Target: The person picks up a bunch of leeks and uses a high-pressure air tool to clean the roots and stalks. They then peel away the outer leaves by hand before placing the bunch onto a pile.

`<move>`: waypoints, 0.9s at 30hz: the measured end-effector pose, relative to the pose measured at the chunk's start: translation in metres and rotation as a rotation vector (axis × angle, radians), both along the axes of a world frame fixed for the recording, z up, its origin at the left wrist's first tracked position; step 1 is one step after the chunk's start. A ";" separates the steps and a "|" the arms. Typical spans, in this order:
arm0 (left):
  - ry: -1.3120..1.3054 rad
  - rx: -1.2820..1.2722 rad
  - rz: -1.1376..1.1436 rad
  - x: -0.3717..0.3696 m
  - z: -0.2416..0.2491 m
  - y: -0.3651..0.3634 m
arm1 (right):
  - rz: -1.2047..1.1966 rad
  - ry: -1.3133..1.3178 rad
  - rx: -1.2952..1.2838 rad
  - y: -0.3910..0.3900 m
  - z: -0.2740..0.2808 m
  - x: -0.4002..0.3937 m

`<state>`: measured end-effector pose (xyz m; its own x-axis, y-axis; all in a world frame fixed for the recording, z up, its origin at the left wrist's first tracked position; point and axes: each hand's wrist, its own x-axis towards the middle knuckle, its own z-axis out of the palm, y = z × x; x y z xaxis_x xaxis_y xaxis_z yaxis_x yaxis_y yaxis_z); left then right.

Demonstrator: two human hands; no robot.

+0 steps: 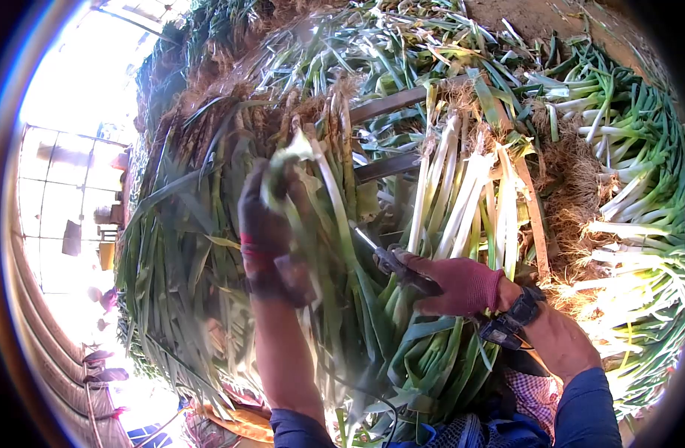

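Observation:
My left hand (266, 224), in a dark glove with a red cuff, is raised and blurred by motion. A curling pale-green leaf (281, 160) loops over its fingers, which close on it. Just right of it, a long green onion (331, 187) slants down, pale end up. My right hand (458, 285), in a maroon glove, grips a dark-handled tool (398, 267) whose thin metal tip points up and left toward that stalk. Beyond my right hand, several white-stemmed green onions (462, 190) lean roots up over the rack. A black band device circles my right wrist.
Unpeeled long green onions (185, 224) hang in a thick heap at left. Metal rack bars (391, 103) cross behind my hands. Green onions with bright white stems (626, 179) lie piled at right, roots inward. Loose leaves (342, 52) cover the far side. A thin dark hose (391, 407) curves near my body.

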<state>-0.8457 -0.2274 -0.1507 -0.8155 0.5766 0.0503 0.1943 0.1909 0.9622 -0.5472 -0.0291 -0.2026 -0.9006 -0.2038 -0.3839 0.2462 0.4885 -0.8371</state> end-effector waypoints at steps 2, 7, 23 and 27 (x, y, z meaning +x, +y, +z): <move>-0.320 0.311 0.006 0.018 0.028 0.027 | -0.025 -0.019 -0.003 0.000 0.001 0.000; -0.490 0.176 0.122 0.047 -0.022 0.010 | -0.226 0.047 -0.107 0.002 0.001 0.005; 0.434 -1.059 -0.064 0.199 -0.075 0.003 | -0.125 0.042 -0.110 0.001 0.017 0.003; 0.432 -0.785 -0.409 0.232 -0.058 -0.012 | -0.150 0.159 -0.085 -0.004 -0.006 -0.002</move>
<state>-0.6135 -0.2391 -0.2083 -0.5475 0.8073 -0.2205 0.6927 0.5850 0.4218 -0.5489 -0.0332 -0.2082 -0.9711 -0.0888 -0.2216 0.1721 0.3829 -0.9076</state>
